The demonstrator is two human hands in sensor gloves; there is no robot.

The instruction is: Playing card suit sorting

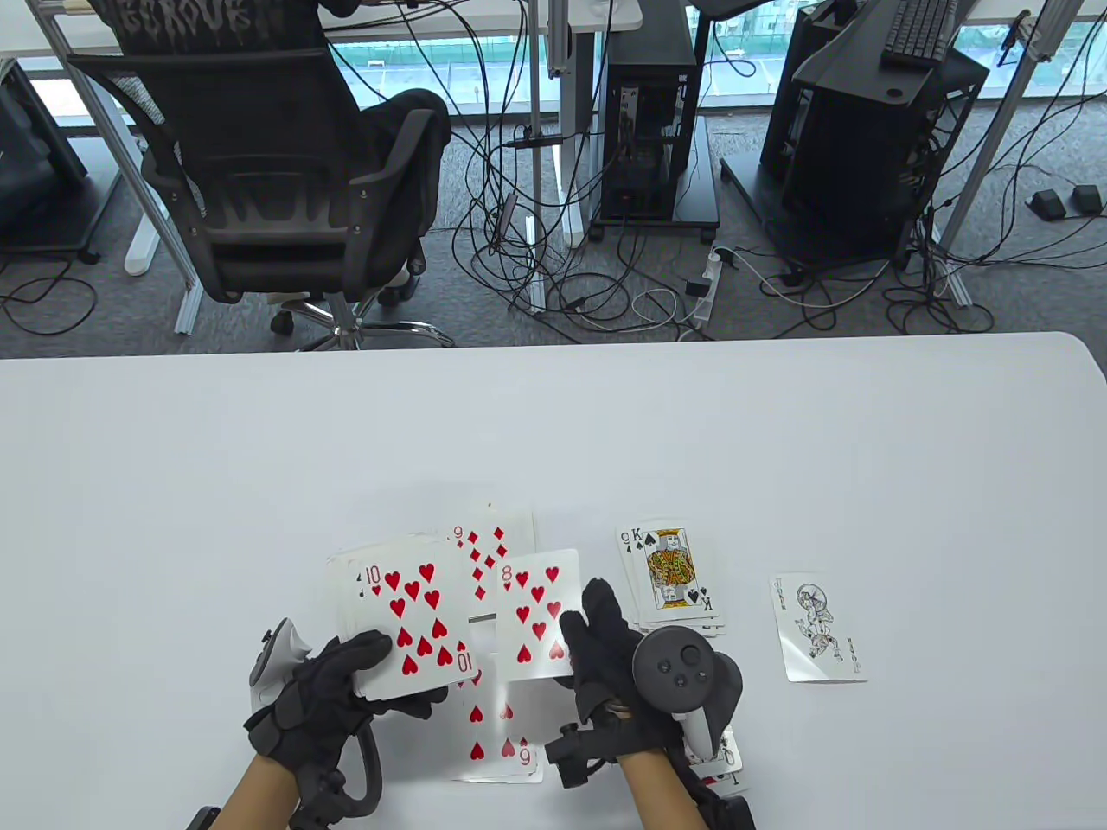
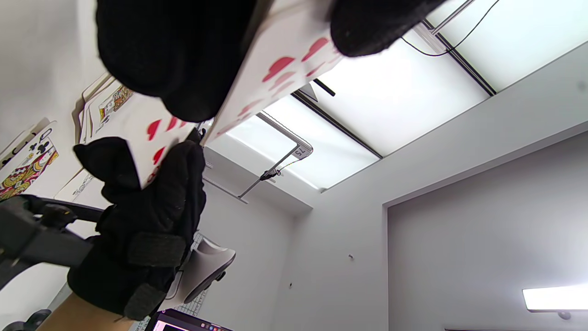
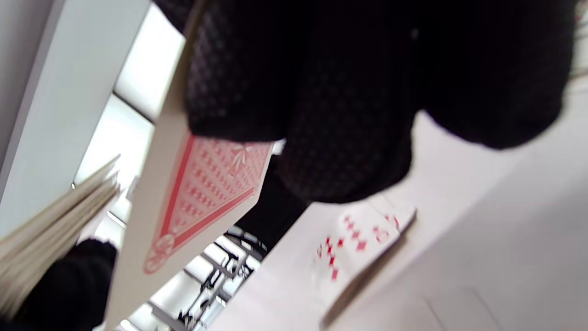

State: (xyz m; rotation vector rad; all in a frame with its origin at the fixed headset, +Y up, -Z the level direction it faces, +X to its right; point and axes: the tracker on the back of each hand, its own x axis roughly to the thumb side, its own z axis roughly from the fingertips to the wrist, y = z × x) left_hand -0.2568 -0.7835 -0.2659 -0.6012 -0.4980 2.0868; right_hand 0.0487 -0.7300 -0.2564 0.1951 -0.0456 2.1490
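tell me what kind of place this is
Probably an office or computer lab: a mesh office chair, computer towers amid floor cables, and a white work table.

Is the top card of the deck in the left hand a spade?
No, in the table view the top card of the deck held in the left hand is the ten of hearts.

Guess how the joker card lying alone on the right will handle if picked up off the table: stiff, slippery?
The joker card lies flat on the smooth white table, so it would probably slide before an edge lifts. It looks thin, likely light and bendy. The 8 of hearts stays flat in the right hand, suggesting some springiness.
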